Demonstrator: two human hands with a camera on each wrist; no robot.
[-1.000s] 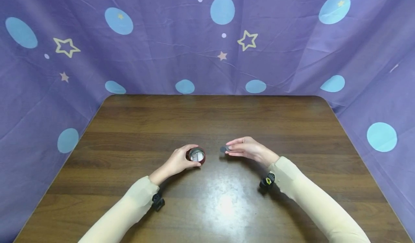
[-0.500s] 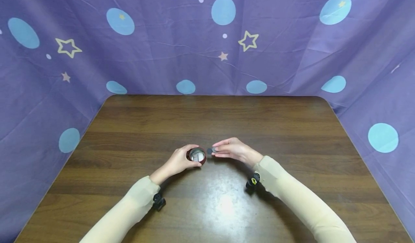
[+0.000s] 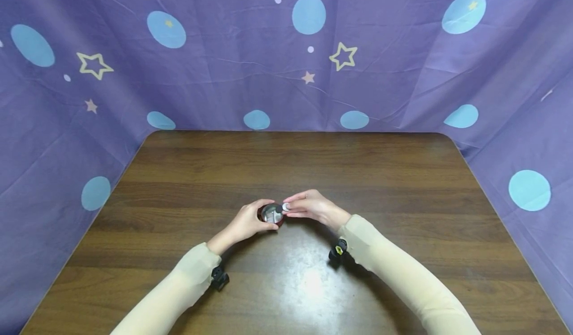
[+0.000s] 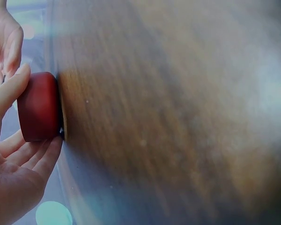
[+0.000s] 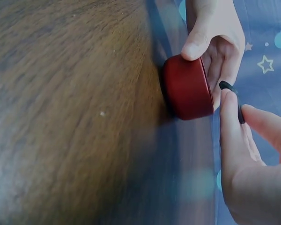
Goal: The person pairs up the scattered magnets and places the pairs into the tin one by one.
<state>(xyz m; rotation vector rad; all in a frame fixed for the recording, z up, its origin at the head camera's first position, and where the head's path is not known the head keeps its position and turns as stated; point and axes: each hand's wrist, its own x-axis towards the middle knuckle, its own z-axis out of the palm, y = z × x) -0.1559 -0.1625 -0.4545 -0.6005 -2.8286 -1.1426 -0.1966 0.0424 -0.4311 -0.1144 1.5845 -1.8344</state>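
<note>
A red round container point(image 3: 270, 215) with a shiny, mirror-like top side stands on the wooden table point(image 3: 224, 166). My left hand point(image 3: 243, 221) grips it by the side, thumb near me and fingers round the far side. In the right wrist view the red wall of the container point(image 5: 188, 89) is smooth and slightly rounded. My right hand point(image 3: 314, 208) pinches a small, flat dark piece point(image 5: 239, 105) with rounded ends between thumb and fingers. Seen from the head, this dark piece point(image 3: 279, 209) overlaps the container's right rim, and a white glint shows beside the fingertips.
A purple curtain point(image 3: 215, 66) with stars and blue ovals hangs behind and beside the table. Black wrist cameras hang below both sleeves, one on the left point(image 3: 219, 278) and one on the right point(image 3: 337, 250). Bright glare lies on the tabletop near me.
My right hand has moved left with the small dark piece, from a gap right of the container to its rim. The left hand and the container have stayed in place.
</note>
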